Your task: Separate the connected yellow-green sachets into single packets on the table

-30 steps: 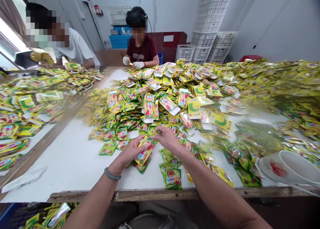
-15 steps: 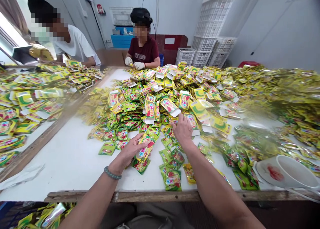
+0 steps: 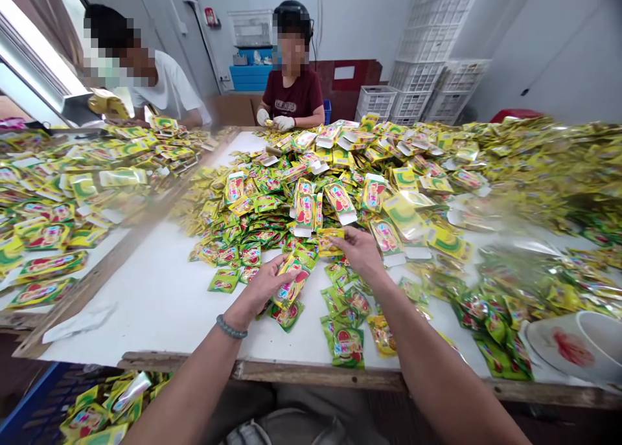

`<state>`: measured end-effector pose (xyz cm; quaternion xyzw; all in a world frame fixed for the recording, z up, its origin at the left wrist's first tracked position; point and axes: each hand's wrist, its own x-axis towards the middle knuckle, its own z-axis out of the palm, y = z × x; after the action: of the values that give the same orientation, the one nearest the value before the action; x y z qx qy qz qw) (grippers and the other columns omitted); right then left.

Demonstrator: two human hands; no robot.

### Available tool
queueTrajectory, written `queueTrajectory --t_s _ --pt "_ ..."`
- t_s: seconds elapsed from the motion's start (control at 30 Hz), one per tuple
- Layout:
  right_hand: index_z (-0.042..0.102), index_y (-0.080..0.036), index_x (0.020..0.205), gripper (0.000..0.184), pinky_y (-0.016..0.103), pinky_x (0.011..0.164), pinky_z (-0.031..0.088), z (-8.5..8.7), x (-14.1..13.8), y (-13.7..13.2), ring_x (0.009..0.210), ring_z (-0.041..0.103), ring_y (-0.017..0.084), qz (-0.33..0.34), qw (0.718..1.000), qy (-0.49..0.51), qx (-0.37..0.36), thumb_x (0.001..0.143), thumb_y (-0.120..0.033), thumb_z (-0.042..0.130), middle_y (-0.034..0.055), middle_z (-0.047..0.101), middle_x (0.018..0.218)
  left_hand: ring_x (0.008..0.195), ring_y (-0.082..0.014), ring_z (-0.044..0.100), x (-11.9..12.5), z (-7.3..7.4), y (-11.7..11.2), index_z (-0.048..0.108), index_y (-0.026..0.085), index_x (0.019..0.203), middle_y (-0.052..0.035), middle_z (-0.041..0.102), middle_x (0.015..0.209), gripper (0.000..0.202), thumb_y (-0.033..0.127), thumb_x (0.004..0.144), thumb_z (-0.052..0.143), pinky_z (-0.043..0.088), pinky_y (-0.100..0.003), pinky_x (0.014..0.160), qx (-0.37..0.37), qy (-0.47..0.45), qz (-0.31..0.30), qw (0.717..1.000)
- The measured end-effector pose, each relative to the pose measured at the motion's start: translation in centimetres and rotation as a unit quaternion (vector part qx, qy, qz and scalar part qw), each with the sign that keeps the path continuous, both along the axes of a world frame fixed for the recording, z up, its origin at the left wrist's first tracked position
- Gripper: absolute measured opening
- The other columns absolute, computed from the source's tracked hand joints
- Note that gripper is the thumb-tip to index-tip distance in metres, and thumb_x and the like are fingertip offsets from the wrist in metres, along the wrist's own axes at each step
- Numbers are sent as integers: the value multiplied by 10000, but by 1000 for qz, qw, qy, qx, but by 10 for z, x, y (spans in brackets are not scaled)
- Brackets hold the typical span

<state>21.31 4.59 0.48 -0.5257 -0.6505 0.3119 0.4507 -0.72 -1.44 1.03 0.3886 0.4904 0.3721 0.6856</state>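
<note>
My left hand [image 3: 265, 283] is closed around a small yellow-and-green printed box [image 3: 290, 288], tilted with its upper end away from me. A green sachet [image 3: 305, 257] shows at that upper end; how far it sits inside I cannot tell. Pinched in the fingertips of my right hand [image 3: 363, 256] is a yellow sachet [image 3: 328, 242], held just beyond the box. Several green sachets [image 3: 347, 342] with a red fruit print lie on the white table [image 3: 160, 289] between my forearms. Beyond my hands rises a heap of sachets and small boxes [image 3: 305, 208].
A white mug [image 3: 558, 344] with a red flower stands at the right front edge. A blue basket [image 3: 36, 399] of packets sits below the table at left. Two people work across the table, one a person in a maroon shirt [image 3: 295, 98]. White crates [image 3: 418, 76] are stacked behind.
My right hand has picked a yellow sachet from the heap's near edge and drawn it slightly toward me. My left hand still holds the box. The whole view has shifted a little.
</note>
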Motion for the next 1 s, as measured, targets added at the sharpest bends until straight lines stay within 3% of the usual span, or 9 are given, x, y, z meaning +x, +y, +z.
queueTrajectory --t_s 0.1,0.3,0.37,0.5,0.6,0.73,0.83,0.9,1.0 --pt "662 -181 755 293 261 577 387 3 -10 -7 628 520 157 92 996 13 -9 827 -460 616 4 605 665 646 -147 673 1 0 -1 594 180 1176 -43 741 940 573 381 689 820 536 -237 578 19 8 -22 1000" --pt "619 -176 684 195 247 640 361 8 -22 -18 677 517 139 153 981 -111 48 863 -243 578 7 575 694 677 -152 668 1 2 -5 615 170 1198 -23 740 854 551 347 713 809 511 -223 590 36 14 -45 998" --pt "604 -178 686 205 238 630 352 10 -24 -20 669 500 131 157 980 -110 47 874 -252 569 0 560 698 673 -152 665 1 4 -5 616 169 1200 -24 742 855 545 348 720 804 510 -227 594 35 9 -47 998" --pt "519 -180 579 383 232 555 303 12 -24 -23 587 401 111 157 983 -91 16 856 -431 604 -34 459 614 703 -164 676 1 7 -5 632 167 1162 -32 748 883 534 358 700 817 506 -229 609 38 -2 -37 999" --pt "572 -172 601 376 236 526 282 14 -21 -22 559 373 106 158 984 -75 -22 831 -466 623 -38 451 593 680 -162 672 -1 9 -5 633 178 1179 -23 749 865 545 360 699 817 502 -235 611 41 2 -45 998" --pt "657 -156 663 264 235 538 310 16 -19 -20 573 418 110 170 982 -73 -48 822 -365 633 -22 505 626 688 -178 673 -1 9 -6 625 189 1223 -22 750 876 559 365 721 796 506 -254 619 54 19 -57 997" --pt "686 -161 670 105 225 586 354 14 -23 -22 615 488 112 184 978 -94 -33 767 -192 659 -14 561 664 800 -217 683 -1 5 -5 643 185 1219 -43 751 944 558 364 713 798 508 -262 645 85 47 -58 994" --pt "685 -168 655 103 219 608 367 11 -27 -23 638 517 111 198 974 -110 -20 715 -89 655 -15 581 672 847 -238 675 0 3 -5 657 178 1206 -43 749 913 569 363 690 812 502 -262 648 106 76 -50 990" --pt "696 -176 752 83 218 597 390 8 -28 -23 628 528 112 171 982 -71 -31 708 -108 676 -23 600 678 786 -218 663 2 4 -3 670 176 1168 -23 737 833 529 386 700 802 482 -249 618 105 91 -49 989"
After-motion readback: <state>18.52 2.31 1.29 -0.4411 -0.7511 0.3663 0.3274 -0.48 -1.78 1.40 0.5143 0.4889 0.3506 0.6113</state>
